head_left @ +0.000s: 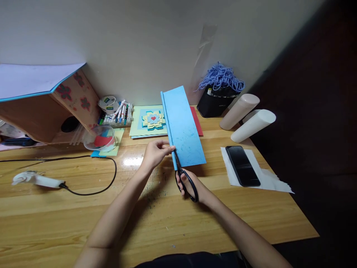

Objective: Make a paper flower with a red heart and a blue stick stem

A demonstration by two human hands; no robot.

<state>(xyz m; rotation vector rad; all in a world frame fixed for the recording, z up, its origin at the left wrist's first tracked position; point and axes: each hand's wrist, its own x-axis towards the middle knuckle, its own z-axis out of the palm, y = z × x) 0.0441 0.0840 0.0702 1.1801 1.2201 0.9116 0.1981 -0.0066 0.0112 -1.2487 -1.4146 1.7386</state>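
A sheet of blue paper (185,126) with a narrow rolled or folded strip along its left edge is held up over the table. My left hand (156,152) pinches that strip low on the left edge between thumb and fingers. In my right hand (192,186) is a pair of black-handled scissors (192,190), with fingers through the loops. Its blades point upward and lie at the paper's lower edge beside the strip, close to my left fingertips. Behind the sheet lies a stack of pale yellow card (136,126) with a layered paper flower (153,119) on top.
A glue gun (41,180) with its cord (111,182) lies left. Behind it stand a plastic bowl (86,143), markers (119,111) and a flowered box (80,100). Rightward are a black holder (212,104) with blue yarn (220,78), two bottles (253,124) and a phone (242,165).
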